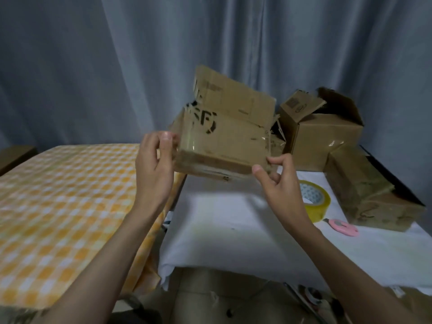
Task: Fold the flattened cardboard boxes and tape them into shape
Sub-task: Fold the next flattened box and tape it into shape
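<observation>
— Your fingers first: what are they doing?

— From the head view, your left hand [156,160] has its thumb and fingers curled round the left end of the cardboard box [224,139], thumb tip on the near face. Your right hand [279,183] pinches the lower right corner between thumb and forefinger; the other fingers curl loosely beneath.

— And the pose?

— Both forearms reach up and forward, holding the box in the air above the white table [233,230], tilted, its upper flap standing open (clear tape glints on the near face).

— What else is around?

— A yellow tape roll [318,202] lies on the table just behind your right hand, a pink cutter [343,227] beside it. Two more boxes [327,136] stand at the right rear; a checked cloth [65,206] covers the surface on the left.
</observation>
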The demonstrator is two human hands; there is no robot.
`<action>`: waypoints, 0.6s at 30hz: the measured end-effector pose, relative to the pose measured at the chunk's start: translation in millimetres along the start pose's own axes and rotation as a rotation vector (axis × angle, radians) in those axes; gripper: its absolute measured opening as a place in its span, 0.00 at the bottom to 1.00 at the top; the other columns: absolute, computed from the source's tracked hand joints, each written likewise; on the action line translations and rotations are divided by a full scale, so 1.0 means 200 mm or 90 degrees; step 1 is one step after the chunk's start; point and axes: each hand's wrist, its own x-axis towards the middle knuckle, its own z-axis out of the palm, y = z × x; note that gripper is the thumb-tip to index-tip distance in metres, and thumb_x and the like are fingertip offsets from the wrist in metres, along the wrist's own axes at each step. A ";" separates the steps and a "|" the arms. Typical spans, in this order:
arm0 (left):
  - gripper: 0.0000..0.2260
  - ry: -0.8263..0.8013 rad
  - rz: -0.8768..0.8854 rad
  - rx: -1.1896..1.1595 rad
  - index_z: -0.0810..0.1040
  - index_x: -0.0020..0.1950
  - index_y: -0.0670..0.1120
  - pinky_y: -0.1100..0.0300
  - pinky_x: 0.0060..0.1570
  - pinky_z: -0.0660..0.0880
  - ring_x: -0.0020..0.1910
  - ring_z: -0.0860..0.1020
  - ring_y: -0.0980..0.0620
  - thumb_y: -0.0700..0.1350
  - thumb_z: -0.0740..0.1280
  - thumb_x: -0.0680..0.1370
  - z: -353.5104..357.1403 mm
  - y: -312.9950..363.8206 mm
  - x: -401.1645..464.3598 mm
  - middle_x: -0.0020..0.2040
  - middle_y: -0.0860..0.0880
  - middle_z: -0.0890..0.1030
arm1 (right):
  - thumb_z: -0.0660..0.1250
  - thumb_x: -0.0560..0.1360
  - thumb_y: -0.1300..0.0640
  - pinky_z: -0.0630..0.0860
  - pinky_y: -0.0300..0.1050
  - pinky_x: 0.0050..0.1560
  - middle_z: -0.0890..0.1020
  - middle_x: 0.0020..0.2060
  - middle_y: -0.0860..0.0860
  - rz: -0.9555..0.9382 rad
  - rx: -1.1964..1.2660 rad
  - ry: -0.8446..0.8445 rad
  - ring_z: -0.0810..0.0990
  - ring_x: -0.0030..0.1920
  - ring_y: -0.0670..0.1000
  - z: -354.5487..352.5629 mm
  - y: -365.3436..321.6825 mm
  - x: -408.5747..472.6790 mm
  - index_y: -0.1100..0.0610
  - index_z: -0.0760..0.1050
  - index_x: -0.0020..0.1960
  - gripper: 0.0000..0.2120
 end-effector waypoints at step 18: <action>0.29 -0.044 -0.501 -0.097 0.68 0.63 0.53 0.43 0.53 0.76 0.57 0.79 0.43 0.60 0.69 0.66 -0.02 -0.13 -0.34 0.60 0.46 0.77 | 0.65 0.79 0.55 0.69 0.41 0.52 0.76 0.61 0.52 0.170 -0.108 0.081 0.75 0.60 0.50 -0.11 0.16 -0.07 0.54 0.68 0.67 0.17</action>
